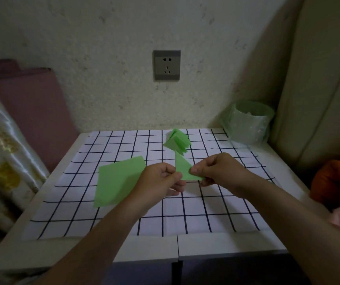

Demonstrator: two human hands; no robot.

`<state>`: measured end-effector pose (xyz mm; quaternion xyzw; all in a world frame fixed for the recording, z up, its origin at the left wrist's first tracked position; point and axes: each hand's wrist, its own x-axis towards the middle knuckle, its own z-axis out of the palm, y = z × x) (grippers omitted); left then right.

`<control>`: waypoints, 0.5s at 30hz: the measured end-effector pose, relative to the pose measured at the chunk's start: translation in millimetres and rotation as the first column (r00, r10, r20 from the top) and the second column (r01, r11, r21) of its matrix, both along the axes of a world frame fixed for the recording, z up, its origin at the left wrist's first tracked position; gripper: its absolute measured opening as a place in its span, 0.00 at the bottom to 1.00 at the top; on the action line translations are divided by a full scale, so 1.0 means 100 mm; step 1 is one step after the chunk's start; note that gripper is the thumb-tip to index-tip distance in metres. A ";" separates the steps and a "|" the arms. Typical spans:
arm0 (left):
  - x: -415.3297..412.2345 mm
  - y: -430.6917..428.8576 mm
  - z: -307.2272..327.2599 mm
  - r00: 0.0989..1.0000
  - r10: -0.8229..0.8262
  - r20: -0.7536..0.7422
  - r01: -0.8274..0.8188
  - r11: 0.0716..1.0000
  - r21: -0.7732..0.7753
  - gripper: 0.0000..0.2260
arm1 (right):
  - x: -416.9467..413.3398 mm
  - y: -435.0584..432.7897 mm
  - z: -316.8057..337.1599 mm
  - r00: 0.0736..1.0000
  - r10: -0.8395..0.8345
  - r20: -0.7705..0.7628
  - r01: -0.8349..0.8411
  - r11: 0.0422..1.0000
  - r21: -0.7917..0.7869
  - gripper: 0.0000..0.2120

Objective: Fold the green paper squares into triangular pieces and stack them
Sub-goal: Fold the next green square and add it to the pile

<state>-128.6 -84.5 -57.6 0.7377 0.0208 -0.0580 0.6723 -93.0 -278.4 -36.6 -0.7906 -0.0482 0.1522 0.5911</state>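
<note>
A green paper folded into a triangle [182, 166] is held above the table between both hands. My left hand [161, 182] pinches its lower left edge. My right hand [218, 171] pinches its right corner, thumb on top. Flat green paper squares [117, 179] lie in a pile on the checked cloth, left of my left hand and partly hidden by it. Behind the hands, near the wall, a loose stack of folded green triangles [178, 141] fans open.
A white cloth with a dark grid [185, 214] covers the white table [144, 249]. A bin lined with a green bag [249, 122] stands at the back right corner. Bedding lies along the left, and an orange cushion [335, 182] lies at the right.
</note>
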 end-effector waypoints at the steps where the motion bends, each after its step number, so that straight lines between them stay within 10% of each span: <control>1: 0.01 0.01 -0.01 1.000 -0.009 0.027 0.008 0.999 0.037 0.03 | 0.00 0.01 -0.02 0.999 0.015 0.049 -0.013 0.999 -0.044 0.06; 9: 0.07 0.13 -0.12 0.964 0.095 0.250 -0.138 0.977 0.162 0.05 | 0.00 -0.01 -0.16 0.934 0.120 0.336 0.005 0.937 -0.349 0.06; 15: 0.01 0.30 -0.39 0.785 -0.427 0.448 -0.037 0.691 0.722 0.15 | -0.05 -0.02 -0.51 0.557 0.417 0.718 0.150 0.800 -0.581 0.11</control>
